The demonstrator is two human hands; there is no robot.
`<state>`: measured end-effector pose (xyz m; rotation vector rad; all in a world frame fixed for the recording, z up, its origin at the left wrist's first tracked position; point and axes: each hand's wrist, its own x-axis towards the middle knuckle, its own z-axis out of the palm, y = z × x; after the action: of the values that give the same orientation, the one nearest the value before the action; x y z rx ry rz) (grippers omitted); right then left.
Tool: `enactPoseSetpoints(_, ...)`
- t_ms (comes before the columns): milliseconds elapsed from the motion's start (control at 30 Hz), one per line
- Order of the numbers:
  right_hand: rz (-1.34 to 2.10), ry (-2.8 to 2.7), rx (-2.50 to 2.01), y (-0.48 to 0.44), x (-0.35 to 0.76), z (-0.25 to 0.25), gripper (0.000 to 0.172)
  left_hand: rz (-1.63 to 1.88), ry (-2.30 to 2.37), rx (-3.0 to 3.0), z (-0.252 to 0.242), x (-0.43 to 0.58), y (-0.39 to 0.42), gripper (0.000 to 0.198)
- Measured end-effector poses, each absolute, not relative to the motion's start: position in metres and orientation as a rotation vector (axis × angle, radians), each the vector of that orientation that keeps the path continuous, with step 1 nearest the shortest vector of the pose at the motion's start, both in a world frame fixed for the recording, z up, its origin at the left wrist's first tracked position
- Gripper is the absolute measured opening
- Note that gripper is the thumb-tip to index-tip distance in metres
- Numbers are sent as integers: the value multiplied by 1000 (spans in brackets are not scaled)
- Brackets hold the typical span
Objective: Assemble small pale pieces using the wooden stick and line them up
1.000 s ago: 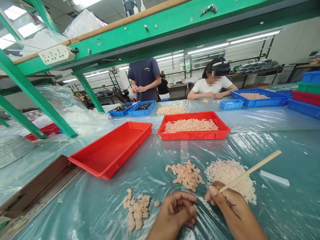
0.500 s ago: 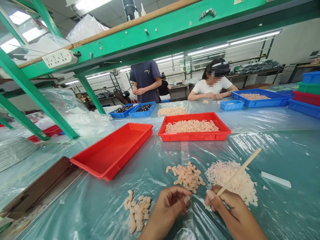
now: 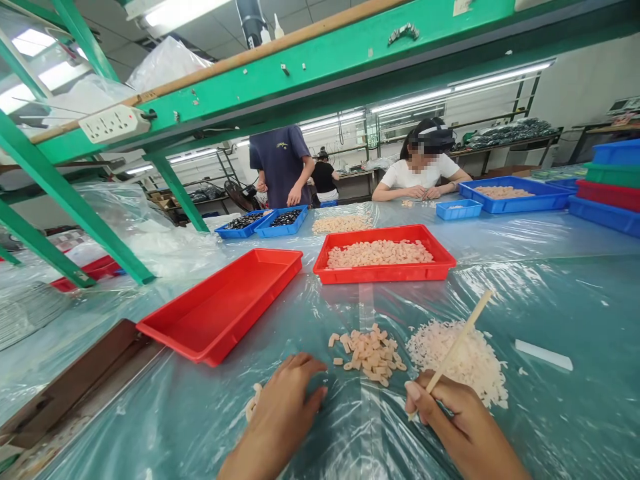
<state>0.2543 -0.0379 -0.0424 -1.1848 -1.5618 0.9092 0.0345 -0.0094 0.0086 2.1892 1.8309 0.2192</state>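
We see the left hand (image 3: 287, 407) lying palm down on the plastic sheet (image 3: 575, 413), wrist low, fingers stretched out and slightly apart, gripping nothing. It covers most of a small heap of pale pieces (image 3: 250, 405), and only a few show at its left edge. The right hand (image 3: 450, 423) rests near it, knuckles up, thumb and fingers pinched together on the lower end of a wooden stick (image 3: 457, 347). The stick slants up and away over a pile of white bits (image 3: 475, 367). Just beyond the hands lies a heap of peach pieces (image 3: 370, 353). Farther off stand an empty red tray (image 3: 225, 307) and a filled red tray (image 3: 385, 273).
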Motion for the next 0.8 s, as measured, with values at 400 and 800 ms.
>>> enactPoseSetpoints(400, 862, -1771, -1121, -32, 251, -57, 25, 711, 1442, 1643, -13, 49, -25, 5)
enactPoseSetpoints(800, 786, -1829, -1038, -25, 251, -63, 18, 1019, 936, 981, -43, 88, -27, 33)
